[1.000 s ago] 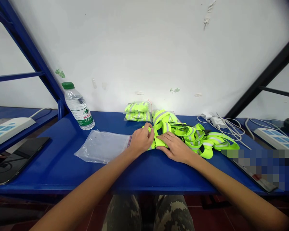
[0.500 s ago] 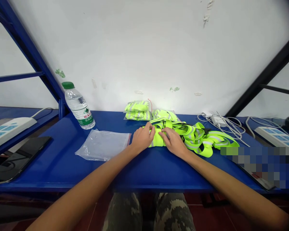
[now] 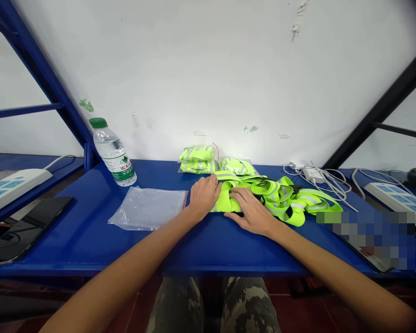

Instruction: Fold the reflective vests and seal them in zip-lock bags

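Note:
A bright yellow-green reflective strap [image 3: 223,200] with silver stripes lies partly folded on the blue table between my hands. My left hand [image 3: 204,195] is closed on the left end of the fold, thumb and fingers together at its edge. My right hand [image 3: 252,210] rests over the right side of the fold, fingers lying on the strap and thumb spread apart near the table. To its right, more of the same strapping [image 3: 280,196] lies in a loose tangle with black buckles. What is under my palms is hidden.
Left of my hands lies a clear zip bag [image 3: 149,208]. Bagged straps [image 3: 197,159] and another bag of straps [image 3: 236,165] sit against the wall. A water bottle [image 3: 115,155] stands at the left. White cables [image 3: 327,180] and a power strip [image 3: 398,199] are on the right.
My right hand has turned and its thumb has moved away from the fold, toward the front edge of the table. My left hand stays on the strap with its fingers shifted slightly up.

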### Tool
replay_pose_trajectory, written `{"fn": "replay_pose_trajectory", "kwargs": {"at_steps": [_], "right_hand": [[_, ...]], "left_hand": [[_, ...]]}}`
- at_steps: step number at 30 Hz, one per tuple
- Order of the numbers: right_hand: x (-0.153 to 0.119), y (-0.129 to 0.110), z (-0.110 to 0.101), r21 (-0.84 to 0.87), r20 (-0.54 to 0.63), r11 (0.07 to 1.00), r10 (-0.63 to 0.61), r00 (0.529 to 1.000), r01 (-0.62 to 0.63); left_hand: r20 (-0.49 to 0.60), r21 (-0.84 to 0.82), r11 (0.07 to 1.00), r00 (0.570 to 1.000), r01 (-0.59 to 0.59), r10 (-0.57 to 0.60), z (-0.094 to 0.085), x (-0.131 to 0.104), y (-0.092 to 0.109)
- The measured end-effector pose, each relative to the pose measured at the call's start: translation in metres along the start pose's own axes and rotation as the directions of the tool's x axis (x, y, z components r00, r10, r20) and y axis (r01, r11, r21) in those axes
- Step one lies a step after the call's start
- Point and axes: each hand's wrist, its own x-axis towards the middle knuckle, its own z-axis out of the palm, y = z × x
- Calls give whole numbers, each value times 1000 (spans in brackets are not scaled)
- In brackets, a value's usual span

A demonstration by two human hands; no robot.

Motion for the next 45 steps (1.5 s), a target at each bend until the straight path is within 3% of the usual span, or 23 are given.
{"fn": "replay_pose_trajectory", "kwargs": {"at_steps": [3,7,11,14,20,23,26,29,34,38,41,43,45], "right_hand": [[2,1,-1,-50,22,999,-11,1000,13],[5,9,3,-38,38,999,40,999,-38],[9,18,8,19,17,993,115,993,-115],[13,19,7,107,5,977,187,982,-186],[20,11,5,366,-12,863,377,926,-347],[21,10,9,370,-117,859,420,900,-353],[19,10,13,325,-205,900,368,907,-292],[17,9,14,211,-200,942,304,931,-263],[15,3,13,108,-89,986,137,987,-127],[16,1,11,86,23,994,70,997,-72],[19,6,10,117,81,991,59,995,-68],[22,10,10,132,87,989,53,995,-64],[25,15,10,156,86,985,65,994,-78]], "left_hand": [[32,-6,1000,999,3,-3,-4,-1,0],[-16,-46,998,999,-31,31,-14,-8,2],[-75,6,990,987,-140,140,-16,-14,3],[-51,11,985,984,-172,173,-12,-12,3],[-35,-141,990,999,-17,12,-10,0,2],[-33,-168,985,998,48,-55,-9,4,2],[3,-167,979,993,113,-114,-8,7,2],[37,-164,974,987,159,-155,-8,8,0],[66,-167,971,984,172,-163,-6,11,-8],[109,-131,969,975,209,-196,-1,9,-9],[69,-113,970,975,217,-210,-1,6,-7],[80,-157,973,984,170,-159,-6,6,-11],[158,-263,963,987,66,-25,-16,7,-19]]}}
